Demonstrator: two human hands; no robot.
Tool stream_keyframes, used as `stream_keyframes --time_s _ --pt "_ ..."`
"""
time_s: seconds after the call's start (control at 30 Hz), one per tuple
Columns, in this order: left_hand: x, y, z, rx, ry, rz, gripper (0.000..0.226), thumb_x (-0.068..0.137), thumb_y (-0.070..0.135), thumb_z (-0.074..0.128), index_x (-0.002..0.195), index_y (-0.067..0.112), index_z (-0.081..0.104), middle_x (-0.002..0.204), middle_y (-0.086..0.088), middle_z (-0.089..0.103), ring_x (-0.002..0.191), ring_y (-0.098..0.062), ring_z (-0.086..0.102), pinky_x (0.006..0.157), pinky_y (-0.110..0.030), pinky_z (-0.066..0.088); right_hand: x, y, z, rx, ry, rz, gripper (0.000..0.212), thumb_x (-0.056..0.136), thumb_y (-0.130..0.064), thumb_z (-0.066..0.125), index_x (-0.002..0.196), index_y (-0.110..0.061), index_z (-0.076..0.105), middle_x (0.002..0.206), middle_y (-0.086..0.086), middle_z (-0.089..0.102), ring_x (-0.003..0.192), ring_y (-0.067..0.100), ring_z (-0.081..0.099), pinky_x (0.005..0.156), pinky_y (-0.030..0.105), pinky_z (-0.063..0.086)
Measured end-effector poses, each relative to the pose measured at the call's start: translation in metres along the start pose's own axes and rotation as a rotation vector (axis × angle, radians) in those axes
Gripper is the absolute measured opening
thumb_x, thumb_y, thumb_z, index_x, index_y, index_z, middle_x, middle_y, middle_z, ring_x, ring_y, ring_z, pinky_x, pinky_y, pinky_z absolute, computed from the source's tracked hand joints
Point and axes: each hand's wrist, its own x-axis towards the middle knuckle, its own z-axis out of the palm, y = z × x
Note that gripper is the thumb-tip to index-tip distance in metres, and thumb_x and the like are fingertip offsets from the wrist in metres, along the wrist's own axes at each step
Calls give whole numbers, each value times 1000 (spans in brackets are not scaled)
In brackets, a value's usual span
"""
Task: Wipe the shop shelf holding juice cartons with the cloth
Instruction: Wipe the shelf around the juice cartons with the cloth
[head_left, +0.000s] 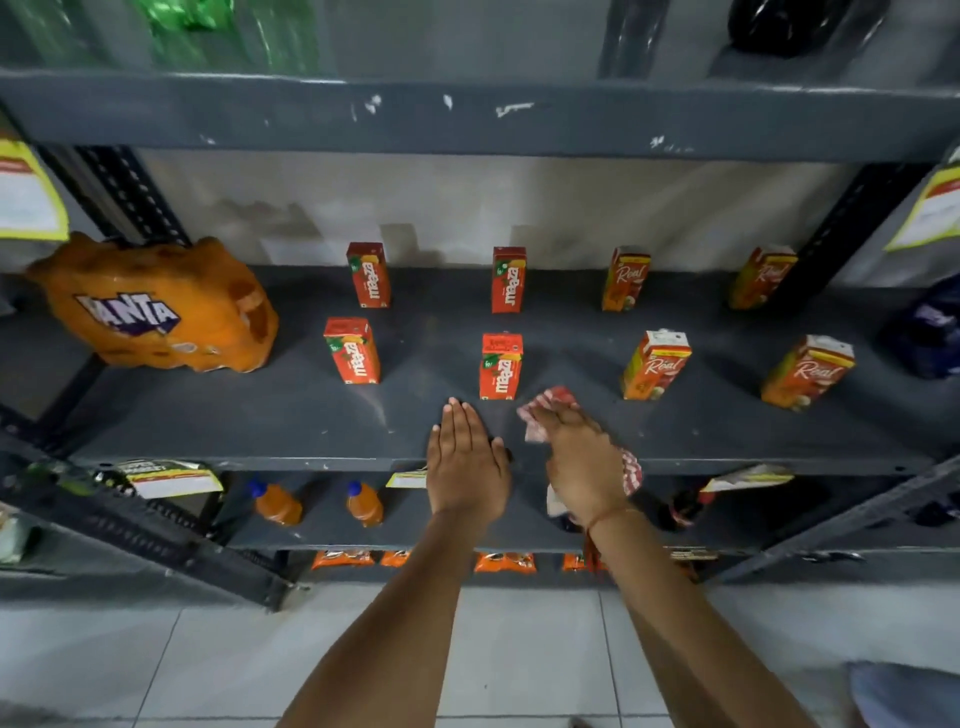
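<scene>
Shrink-wrapped orange pack (156, 306), left end of the dark shelf (291, 426): "FANTA" in white letters on a purple patch.

Four red cartons, centre-left, two rows of two: "maaza" in white, running up the face. Back pair (369, 275) and (508, 280); front pair (352, 351) and (501, 366).

Four orange-and-yellow cartons, right side: "Real" in white script. Back pair (626, 279) and (762, 278), the far one blurred; front pair (656, 365) and (808, 371).

Yellow-edged tags (174, 478) on shelf edges and uprights carry print, too small and blurred to read.
</scene>
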Motion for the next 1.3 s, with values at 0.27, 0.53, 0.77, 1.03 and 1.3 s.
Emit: stream_keyframes --time_s 0.27,0.53,0.77,1.03,1.3 --pt "-1 -31 -31 -146 -116 86 56 103 32 15 151 4 6 162 -10 2 149 -19 -2 121 -34 -3 -88 -19 -14 78 -480 -13 54 91 -14 49 126 -54 53 140 -16 52 128 10 50 106 23 37" --pt "-14 -139 -45 -45 167 -24 67 97 41 5 149 1 16 159 -16 14 148 -25 9 121 -37 2 -44 -89 -4 384 -47 -61 60 92 1 46 136 -39 52 142 -18 51 130 5 49 111 28 39" --pt "25 -203 -62 62 -9 -116 60 101 37 12 150 4 0 162 -12 -2 149 -20 -6 120 -34 -6 34 -141 28 461 173 28 57 90 5 48 137 -26 53 142 -5 54 128 16 52 101 15 31" --pt "40 -210 -58 106 77 -57 65 95 39 4 152 8 5 162 -8 5 149 -17 -1 121 -35 -2 156 -158 63 379 278 168 51 87 6 53 133 -15 57 144 9 51 125 31 54 104 33 42" --pt "42 -214 -52 94 147 -33 62 97 38 10 152 8 12 161 -7 13 149 -16 6 121 -37 5 254 -130 123 -215 -137 -22 96 50 -26 84 138 -23 46 149 9 42 140 37 33 113 53 30"
